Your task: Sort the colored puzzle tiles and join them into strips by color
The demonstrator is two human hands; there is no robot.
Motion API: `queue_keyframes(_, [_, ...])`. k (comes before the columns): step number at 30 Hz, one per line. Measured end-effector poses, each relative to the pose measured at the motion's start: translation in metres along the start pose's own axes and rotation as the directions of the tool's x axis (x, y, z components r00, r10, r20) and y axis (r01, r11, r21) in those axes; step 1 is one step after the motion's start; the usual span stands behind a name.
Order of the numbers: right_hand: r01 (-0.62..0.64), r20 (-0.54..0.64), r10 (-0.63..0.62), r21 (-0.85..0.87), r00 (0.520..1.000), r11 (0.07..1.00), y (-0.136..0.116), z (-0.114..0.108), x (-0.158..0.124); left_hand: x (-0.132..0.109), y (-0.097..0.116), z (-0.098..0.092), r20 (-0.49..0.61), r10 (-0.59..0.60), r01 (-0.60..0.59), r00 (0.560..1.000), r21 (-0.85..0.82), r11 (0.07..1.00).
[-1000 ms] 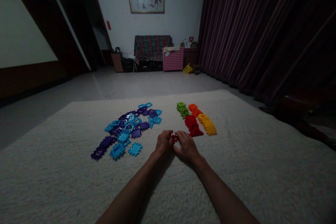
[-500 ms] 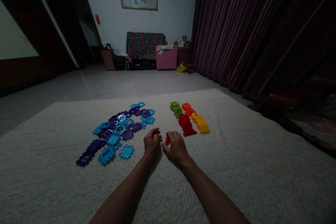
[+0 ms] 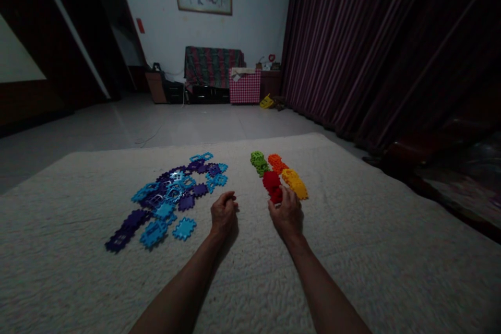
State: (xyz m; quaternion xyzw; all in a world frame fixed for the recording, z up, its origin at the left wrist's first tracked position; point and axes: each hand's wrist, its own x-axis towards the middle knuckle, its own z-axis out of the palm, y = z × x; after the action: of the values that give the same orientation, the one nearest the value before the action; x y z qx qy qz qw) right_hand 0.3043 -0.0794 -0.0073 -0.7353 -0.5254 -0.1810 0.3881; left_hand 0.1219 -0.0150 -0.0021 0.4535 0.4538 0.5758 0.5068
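My right hand [image 3: 287,214] is at the near end of a stack of red notched building tiles [image 3: 271,181], thumb and fingers closed around a red piece there. Its fingertips partly cover that piece. On the pale quilted cover lies my left hand [image 3: 224,214], loosely curled, and nothing shows in its fingers. Just beyond the right hand are yellow tiles [image 3: 295,183], with orange tiles [image 3: 276,162] and green tiles [image 3: 259,162] behind. Left of my left hand, blue tiles [image 3: 185,228] and purple tiles [image 3: 135,218] are spread in a loose heap.
The quilted cover [image 3: 250,282] spreads under everything, its far edge meeting a tiled floor [image 3: 219,122]. Against the back wall stand low cabinets and a red-checked cloth [image 3: 245,87]. A dark curtain [image 3: 324,52] hangs at the right.
My right hand has moved right and slightly forward, carrying a red tile from beside my left hand to the red stack. The left hand stays about where it was.
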Motion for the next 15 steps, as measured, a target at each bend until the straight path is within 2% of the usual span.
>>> queue_keyframes(4, [0.006, 0.011, -0.005, -0.028, 1.000, 1.000, -0.002, 0.000, -0.001, 0.001, -0.003, 0.000, 0.007, 0.006, -0.006, 1.000, -0.012, 1.000])
queue_keyframes(8, [0.053, -0.009, -0.053, 0.021, 0.999, 0.998, -0.003, -0.001, 0.000, 0.001, -0.004, 0.001, 0.000, 0.008, -0.008, 1.000, -0.048, 0.999])
queue_keyframes(12, [0.142, -0.034, -0.138, 0.167, 0.990, 0.976, -0.012, 0.001, -0.002, 0.000, -0.006, 0.004, 0.001, 0.026, -0.026, 1.000, -0.059, 0.998])
queue_keyframes(15, [0.257, 0.039, -0.284, 0.322, 0.958, 0.911, -0.027, 0.007, -0.009, 0.002, -0.008, 0.004, -0.023, 0.034, -0.036, 0.999, -0.080, 0.996])
